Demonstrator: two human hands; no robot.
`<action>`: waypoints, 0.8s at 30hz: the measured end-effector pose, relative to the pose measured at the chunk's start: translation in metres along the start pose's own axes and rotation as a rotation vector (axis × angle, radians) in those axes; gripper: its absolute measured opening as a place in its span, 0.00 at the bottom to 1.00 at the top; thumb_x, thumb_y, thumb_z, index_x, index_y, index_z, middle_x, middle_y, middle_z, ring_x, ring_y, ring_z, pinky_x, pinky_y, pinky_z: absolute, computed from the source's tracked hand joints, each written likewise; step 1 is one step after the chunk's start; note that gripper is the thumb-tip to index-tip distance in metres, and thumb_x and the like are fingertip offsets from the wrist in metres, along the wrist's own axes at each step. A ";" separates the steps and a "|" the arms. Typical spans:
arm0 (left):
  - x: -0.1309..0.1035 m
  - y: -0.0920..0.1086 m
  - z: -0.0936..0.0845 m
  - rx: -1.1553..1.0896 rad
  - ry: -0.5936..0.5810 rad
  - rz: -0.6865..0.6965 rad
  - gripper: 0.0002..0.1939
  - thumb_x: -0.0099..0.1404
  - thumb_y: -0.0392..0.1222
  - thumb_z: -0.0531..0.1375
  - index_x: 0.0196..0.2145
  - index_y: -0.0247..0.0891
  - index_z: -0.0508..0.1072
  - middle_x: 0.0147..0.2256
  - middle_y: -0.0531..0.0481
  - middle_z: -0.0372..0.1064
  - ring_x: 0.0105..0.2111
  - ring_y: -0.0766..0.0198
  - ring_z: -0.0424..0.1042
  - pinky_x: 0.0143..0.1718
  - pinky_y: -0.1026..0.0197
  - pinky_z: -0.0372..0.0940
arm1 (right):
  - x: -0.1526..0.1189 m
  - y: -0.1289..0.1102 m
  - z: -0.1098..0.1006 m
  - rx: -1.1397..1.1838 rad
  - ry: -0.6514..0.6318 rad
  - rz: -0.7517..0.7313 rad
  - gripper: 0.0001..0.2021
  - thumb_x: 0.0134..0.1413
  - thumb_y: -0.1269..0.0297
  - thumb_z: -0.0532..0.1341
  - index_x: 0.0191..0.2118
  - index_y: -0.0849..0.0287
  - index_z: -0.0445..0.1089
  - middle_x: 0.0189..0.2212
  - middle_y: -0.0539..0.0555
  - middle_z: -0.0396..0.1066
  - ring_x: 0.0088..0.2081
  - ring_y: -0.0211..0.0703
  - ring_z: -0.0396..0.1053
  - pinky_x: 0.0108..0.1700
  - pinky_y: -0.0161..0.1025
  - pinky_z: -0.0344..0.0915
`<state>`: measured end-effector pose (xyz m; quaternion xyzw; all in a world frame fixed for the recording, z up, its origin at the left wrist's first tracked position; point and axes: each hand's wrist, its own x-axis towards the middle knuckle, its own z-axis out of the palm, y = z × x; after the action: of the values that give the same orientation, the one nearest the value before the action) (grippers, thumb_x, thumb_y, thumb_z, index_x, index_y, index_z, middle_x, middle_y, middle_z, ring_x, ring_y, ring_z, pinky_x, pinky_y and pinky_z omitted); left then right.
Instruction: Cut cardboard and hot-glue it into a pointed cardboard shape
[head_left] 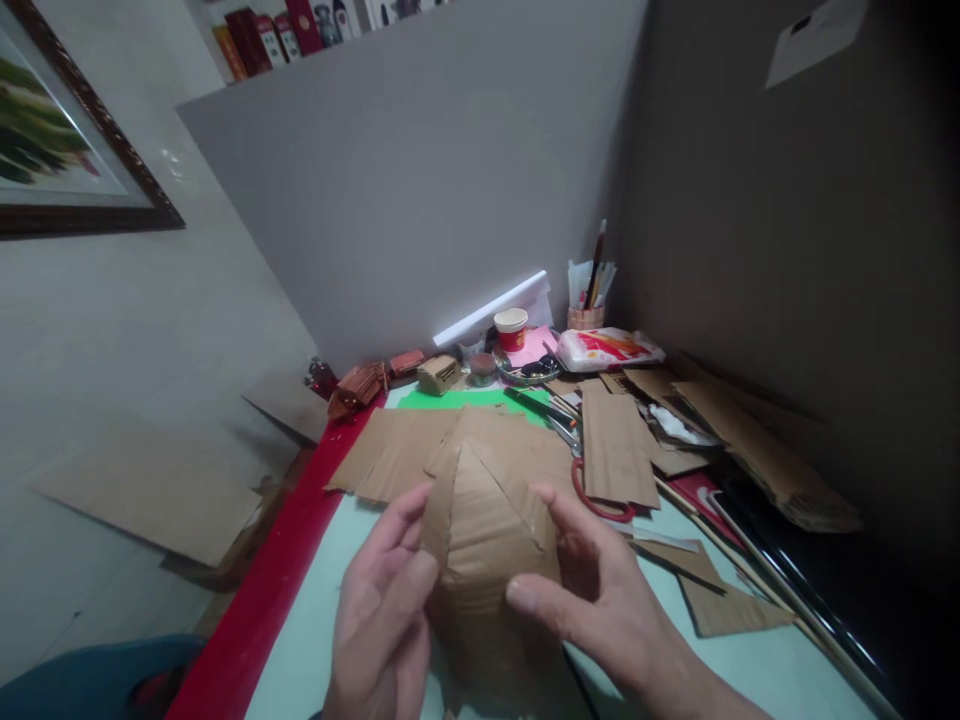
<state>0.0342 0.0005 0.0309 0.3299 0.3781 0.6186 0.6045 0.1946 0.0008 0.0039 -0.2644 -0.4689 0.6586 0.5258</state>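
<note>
A folded cardboard piece (487,535) with a pointed, roof-like top stands between my two hands, low in the middle of the view. My left hand (390,600) grips its left side with curled fingers. On the right side, my right hand (600,590) holds it, the thumb pressed on the front face and the fingertips near the upper right edge. Flat cardboard sheets (397,445) lie just behind it on the pale table. To the right are red-handled scissors (600,500) beside a cardboard rectangle (616,445).
A green sheet (442,400), a paper cup (511,330), a white and red packet (609,348) and a pen holder (586,318) stand or lie toward the back. Cardboard scraps (735,605) and a black shiny object (810,590) are at the right.
</note>
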 end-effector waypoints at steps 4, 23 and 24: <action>0.001 -0.002 -0.003 0.023 -0.059 0.006 0.25 0.52 0.51 0.73 0.45 0.36 0.82 0.44 0.36 0.81 0.51 0.36 0.77 0.53 0.45 0.70 | 0.002 0.005 -0.005 0.037 -0.025 -0.045 0.22 0.57 0.57 0.73 0.54 0.52 0.68 0.46 0.52 0.77 0.48 0.45 0.75 0.50 0.35 0.69; -0.015 -0.003 0.014 0.366 0.075 0.182 0.22 0.42 0.36 0.76 0.38 0.47 0.83 0.24 0.56 0.74 0.23 0.66 0.75 0.28 0.71 0.70 | 0.001 0.001 -0.006 -0.003 0.066 -0.009 0.34 0.48 0.64 0.76 0.58 0.51 0.62 0.43 0.50 0.76 0.43 0.41 0.74 0.44 0.33 0.70; -0.015 -0.005 0.014 0.368 0.069 0.180 0.23 0.41 0.35 0.76 0.38 0.47 0.83 0.24 0.56 0.75 0.23 0.65 0.75 0.28 0.71 0.70 | 0.001 0.002 -0.006 -0.011 0.077 -0.002 0.34 0.47 0.64 0.77 0.57 0.52 0.63 0.44 0.51 0.76 0.43 0.41 0.74 0.44 0.34 0.71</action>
<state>0.0492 -0.0135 0.0345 0.4457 0.4742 0.6016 0.4632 0.1982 0.0038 0.0004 -0.2918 -0.4524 0.6447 0.5427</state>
